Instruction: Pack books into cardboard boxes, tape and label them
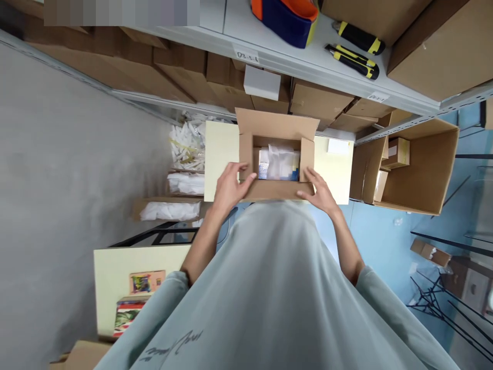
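An open cardboard box (277, 191) stands on a pale yellow table (221, 149) in front of me, its flaps folded outward. Inside lies a white, partly see-through plastic packet (280, 162) over something with blue and white print. My left hand (233, 184) is at the box's left side, thumb and fingers apart around the flap edge. On the right side, my right hand (318, 190) rests with spread fingers against the right and front flaps.
Above the table, a metal shelf (331, 72) carries utility knives (354, 60) and a blue-orange tape roll (287, 23). A large open carton (427, 169) stands at right. White paper shreds (188, 146) fill a box at left. Behind-left, another table (106, 288) holds colourful packages (129, 316).
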The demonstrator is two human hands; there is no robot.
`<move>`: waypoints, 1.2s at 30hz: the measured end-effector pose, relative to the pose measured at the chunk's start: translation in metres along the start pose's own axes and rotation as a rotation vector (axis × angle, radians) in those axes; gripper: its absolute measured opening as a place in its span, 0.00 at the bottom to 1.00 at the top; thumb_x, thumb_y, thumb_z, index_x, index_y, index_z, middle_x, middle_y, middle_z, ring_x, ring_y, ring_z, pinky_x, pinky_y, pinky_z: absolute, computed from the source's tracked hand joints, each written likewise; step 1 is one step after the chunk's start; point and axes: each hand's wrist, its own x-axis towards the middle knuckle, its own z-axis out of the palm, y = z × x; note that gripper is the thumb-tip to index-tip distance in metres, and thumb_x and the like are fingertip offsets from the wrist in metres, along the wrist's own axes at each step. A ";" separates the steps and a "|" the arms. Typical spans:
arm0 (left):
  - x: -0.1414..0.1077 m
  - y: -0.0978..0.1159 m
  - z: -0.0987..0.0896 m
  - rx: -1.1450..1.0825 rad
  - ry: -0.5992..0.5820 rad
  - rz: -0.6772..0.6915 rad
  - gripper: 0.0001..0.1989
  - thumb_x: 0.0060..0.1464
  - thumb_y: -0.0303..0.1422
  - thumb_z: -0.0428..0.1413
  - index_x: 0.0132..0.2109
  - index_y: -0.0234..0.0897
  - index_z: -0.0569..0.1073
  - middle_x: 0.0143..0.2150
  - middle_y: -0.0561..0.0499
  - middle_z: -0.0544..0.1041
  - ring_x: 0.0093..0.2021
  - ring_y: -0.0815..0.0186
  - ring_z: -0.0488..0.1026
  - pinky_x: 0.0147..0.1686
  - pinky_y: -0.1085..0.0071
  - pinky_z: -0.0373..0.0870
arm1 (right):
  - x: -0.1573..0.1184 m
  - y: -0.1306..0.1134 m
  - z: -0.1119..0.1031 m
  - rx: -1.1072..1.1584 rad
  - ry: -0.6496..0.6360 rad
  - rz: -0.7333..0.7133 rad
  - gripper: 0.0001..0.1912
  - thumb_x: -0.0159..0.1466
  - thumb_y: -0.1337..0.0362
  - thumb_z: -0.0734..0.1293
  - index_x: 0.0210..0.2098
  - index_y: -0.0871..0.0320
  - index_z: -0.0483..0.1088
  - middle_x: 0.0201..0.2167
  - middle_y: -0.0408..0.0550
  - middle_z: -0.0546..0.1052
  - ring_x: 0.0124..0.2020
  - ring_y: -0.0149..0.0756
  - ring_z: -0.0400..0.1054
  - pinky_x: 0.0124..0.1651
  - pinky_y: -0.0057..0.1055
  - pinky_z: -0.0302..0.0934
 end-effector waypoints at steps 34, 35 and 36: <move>0.056 -0.023 0.000 -0.014 0.086 0.051 0.09 0.74 0.36 0.60 0.53 0.42 0.85 0.62 0.40 0.81 0.69 0.46 0.76 0.76 0.47 0.71 | 0.067 0.014 0.010 0.071 0.454 0.090 0.20 0.75 0.46 0.70 0.49 0.55 0.82 0.72 0.66 0.77 0.79 0.54 0.69 0.81 0.56 0.63; 0.055 -0.023 0.004 -0.035 0.097 0.010 0.10 0.74 0.35 0.59 0.52 0.42 0.85 0.60 0.40 0.82 0.66 0.49 0.78 0.73 0.49 0.74 | 0.066 0.014 0.014 0.074 0.443 0.115 0.19 0.75 0.47 0.69 0.50 0.56 0.83 0.72 0.66 0.78 0.78 0.54 0.69 0.79 0.55 0.66; 0.055 -0.024 0.007 -0.058 0.104 -0.023 0.11 0.75 0.35 0.58 0.52 0.41 0.85 0.59 0.41 0.82 0.63 0.51 0.80 0.71 0.52 0.77 | 0.066 0.015 0.017 0.084 0.437 0.142 0.19 0.75 0.48 0.69 0.50 0.56 0.83 0.71 0.66 0.78 0.76 0.53 0.71 0.77 0.55 0.69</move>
